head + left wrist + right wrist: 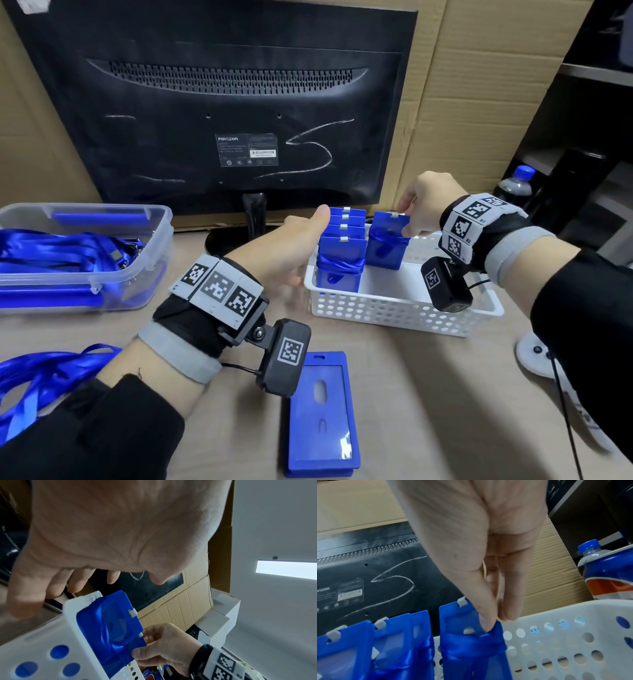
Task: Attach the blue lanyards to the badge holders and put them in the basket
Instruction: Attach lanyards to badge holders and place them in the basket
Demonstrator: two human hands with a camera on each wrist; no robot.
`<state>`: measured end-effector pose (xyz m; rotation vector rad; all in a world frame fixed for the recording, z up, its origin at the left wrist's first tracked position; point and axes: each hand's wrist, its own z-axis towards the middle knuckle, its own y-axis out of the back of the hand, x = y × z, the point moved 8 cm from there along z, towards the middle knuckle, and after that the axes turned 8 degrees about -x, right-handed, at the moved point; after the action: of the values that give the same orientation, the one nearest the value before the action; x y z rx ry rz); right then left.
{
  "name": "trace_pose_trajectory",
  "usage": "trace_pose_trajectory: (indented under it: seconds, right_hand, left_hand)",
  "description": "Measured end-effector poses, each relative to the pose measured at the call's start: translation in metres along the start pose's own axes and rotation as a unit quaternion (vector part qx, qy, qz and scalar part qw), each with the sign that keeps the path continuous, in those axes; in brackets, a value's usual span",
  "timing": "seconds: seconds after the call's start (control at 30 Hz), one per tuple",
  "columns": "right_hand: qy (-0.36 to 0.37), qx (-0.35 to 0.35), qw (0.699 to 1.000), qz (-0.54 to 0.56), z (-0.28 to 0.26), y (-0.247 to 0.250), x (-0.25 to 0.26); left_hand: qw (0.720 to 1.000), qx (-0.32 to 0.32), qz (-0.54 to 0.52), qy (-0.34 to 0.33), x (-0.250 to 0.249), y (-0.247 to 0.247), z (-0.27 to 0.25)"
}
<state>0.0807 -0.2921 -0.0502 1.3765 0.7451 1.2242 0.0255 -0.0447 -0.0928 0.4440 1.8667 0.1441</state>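
Observation:
A white perforated basket (394, 308) (556, 614) stands on the table and holds several blue badge holders upright, each with a blue lanyard wound round it. The left group (339, 253) (368, 642) stands at the basket's left end. My right hand (411, 219) (494, 622) pinches the top corner of a separate holder (387, 240) (457, 615) (120, 628) between thumb and fingers. My left hand (301, 236) (102, 534) lies beside the left group with relaxed fingers; its thumb is near their tops and it holds nothing.
A stack of bare badge holders (322, 411) lies in front of the basket. Loose lanyards fill a clear tub (85, 253) at left, and more lanyards (41, 377) lie bottom left. A monitor's back (222, 113) and cardboard stand behind. A bottle (517, 185) is at right.

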Motion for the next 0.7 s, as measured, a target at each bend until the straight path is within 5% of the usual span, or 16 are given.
trace_pose_trajectory:
  seconds: [0.7]
  right_hand:
    - [0.036, -0.002, 0.999, 0.017, -0.022, 0.027, 0.007]
  left_hand:
    - [1.0, -0.017, 0.02, -0.006, 0.003, 0.01, -0.003]
